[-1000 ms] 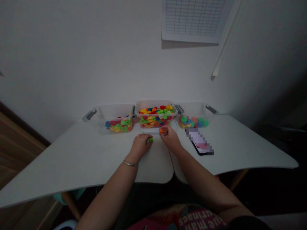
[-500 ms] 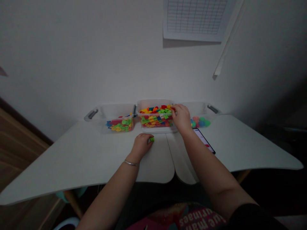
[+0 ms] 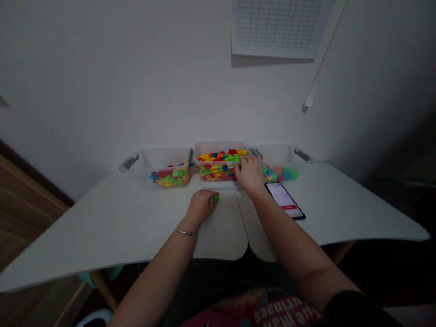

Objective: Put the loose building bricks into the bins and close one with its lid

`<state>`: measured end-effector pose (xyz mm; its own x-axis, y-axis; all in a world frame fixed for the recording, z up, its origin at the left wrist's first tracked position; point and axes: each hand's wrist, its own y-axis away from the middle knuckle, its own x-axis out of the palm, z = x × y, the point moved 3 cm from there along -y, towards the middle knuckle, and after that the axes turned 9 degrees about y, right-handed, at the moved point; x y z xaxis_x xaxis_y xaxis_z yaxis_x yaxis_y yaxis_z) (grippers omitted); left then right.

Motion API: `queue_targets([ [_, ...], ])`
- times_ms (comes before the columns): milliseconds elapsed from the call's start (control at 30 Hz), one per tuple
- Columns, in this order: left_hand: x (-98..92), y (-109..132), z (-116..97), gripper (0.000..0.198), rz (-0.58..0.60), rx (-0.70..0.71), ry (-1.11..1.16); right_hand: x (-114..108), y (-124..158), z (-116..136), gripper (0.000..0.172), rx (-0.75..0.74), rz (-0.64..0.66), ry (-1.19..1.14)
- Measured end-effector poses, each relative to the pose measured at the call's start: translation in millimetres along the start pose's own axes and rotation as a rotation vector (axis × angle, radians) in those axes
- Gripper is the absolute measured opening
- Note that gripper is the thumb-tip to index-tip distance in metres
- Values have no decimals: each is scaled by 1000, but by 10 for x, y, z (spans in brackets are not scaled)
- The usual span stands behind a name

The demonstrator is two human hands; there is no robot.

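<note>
My left hand (image 3: 201, 204) rests on the white table (image 3: 146, 227), its fingers closed on a small green piece (image 3: 216, 198). Over the front right edge of the middle clear box (image 3: 218, 146) is my right hand (image 3: 250, 172). Its fingers are bent near the green pieces (image 3: 233, 158); whether they hold anything is hidden. Red, yellow, orange, green and blue pieces fill the middle box.
A clear box (image 3: 146, 157) with coloured pieces stands left, another (image 3: 275, 152) with round pieces right. A phone (image 3: 285, 200) lies right of my right hand. Paper with a grid (image 3: 277, 27) hangs on the wall.
My right hand has moved left and slightly down, from the middle box's right corner to its front edge, showing more of the phone. My left hand has stayed in place.
</note>
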<state>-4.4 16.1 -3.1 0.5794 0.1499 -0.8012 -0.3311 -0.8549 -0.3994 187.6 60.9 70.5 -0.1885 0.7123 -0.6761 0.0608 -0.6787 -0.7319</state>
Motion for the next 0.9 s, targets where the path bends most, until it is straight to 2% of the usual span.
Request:
queue_targets([
  [333,-21,-2,-42,34,31,-21,6,-42,-14,47,53,41,98,-23],
  [567,-17,-3,-20,39,-14,-65,48,-130,253,241,54,-46,-67,-199],
  [767,3,-15,13,44,-70,-95,201,-210,511,461,41,-124,-158,-493],
  [900,37,-37,60,44,-136,-109,492,-122,664,516,31,-109,-51,-664],
])
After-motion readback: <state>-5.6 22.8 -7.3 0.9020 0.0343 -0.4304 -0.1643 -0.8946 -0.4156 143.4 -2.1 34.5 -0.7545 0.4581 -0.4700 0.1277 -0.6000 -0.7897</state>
